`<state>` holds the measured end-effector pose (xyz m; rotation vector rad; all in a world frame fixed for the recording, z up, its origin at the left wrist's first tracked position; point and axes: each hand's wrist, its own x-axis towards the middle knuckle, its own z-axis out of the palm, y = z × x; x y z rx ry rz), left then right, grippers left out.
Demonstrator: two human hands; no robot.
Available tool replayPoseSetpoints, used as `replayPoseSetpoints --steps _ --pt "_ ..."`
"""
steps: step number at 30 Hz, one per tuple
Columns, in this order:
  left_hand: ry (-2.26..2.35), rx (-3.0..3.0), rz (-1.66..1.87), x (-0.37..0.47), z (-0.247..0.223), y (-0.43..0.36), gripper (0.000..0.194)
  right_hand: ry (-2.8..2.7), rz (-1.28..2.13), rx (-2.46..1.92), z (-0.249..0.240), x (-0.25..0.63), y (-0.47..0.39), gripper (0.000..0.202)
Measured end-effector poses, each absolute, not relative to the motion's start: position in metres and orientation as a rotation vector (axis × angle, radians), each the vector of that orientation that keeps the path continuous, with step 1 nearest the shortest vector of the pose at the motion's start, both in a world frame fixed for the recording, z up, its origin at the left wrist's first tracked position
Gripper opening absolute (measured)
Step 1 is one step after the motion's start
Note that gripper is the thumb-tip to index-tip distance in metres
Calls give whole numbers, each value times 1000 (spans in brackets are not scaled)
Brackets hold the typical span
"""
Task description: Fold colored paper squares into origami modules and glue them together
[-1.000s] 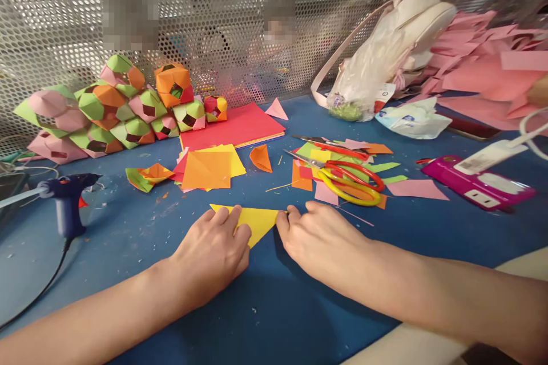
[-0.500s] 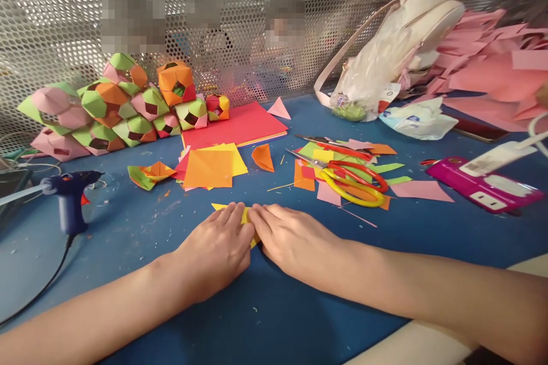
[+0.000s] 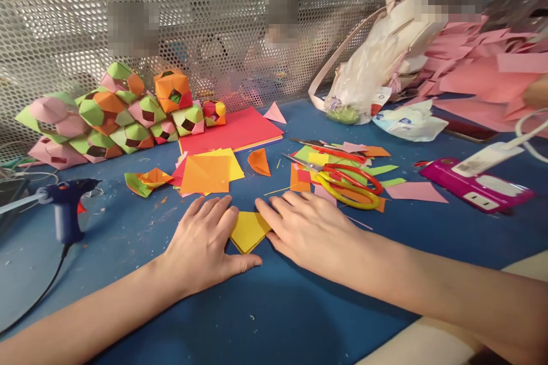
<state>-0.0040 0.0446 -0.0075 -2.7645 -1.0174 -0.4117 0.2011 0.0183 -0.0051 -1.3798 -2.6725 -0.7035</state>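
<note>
A folded sheet of yellow paper (image 3: 249,232) lies flat on the blue table between my hands, one corner pointing toward me. My left hand (image 3: 206,239) rests open over its left side, thumb stretched out below the paper. Over the right side lies my right hand (image 3: 299,225), its fingers spread flat with the tips on the paper. Both side corners are hidden under the hands. Just beyond the left fingers sits a stack of orange and yellow squares (image 3: 205,174); a folded orange piece (image 3: 259,162) lies beyond the gap between the hands.
Scissors with yellow handles (image 3: 349,193) and red-handled scissors (image 3: 334,149) lie on paper scraps. A blue glue gun (image 3: 67,211) stands at left. Folded paper balls (image 3: 107,108) pile up behind, beside red sheets (image 3: 231,130). Far right: a magenta power strip (image 3: 475,185), a pale backpack (image 3: 398,28).
My hands have moved apart and their fingers have spread, uncovering more of the yellow paper, which now shows a flat folded face. The whole view has shifted slightly.
</note>
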Motion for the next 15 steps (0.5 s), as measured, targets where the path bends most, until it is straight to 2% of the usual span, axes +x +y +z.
replayPoseSetpoints --steps 2,5,7,9,11,15 --pt "-1011 -2844 -485 -4 -11 47 51 -2658 -710 -1344 -4 201 22 37" --pt "-1057 -2880 -637 -3 -13 49 18 -2642 -631 -1275 -1 201 28 23" --pt "-1145 -2887 -764 -3 -13 50 12 -2545 -562 -1222 2 200 32 20" --pt "-1322 -2879 -906 -4 -11 50 11 -2410 -462 -1186 3 200 36 29" --pt "-1566 -2831 -1075 -4 -8 51 7 -2296 -288 -1194 -1 199 41 49" --pt "-1863 -2766 -1484 -2 -6 52 6 -2110 247 -1250 -14 195 50 75"
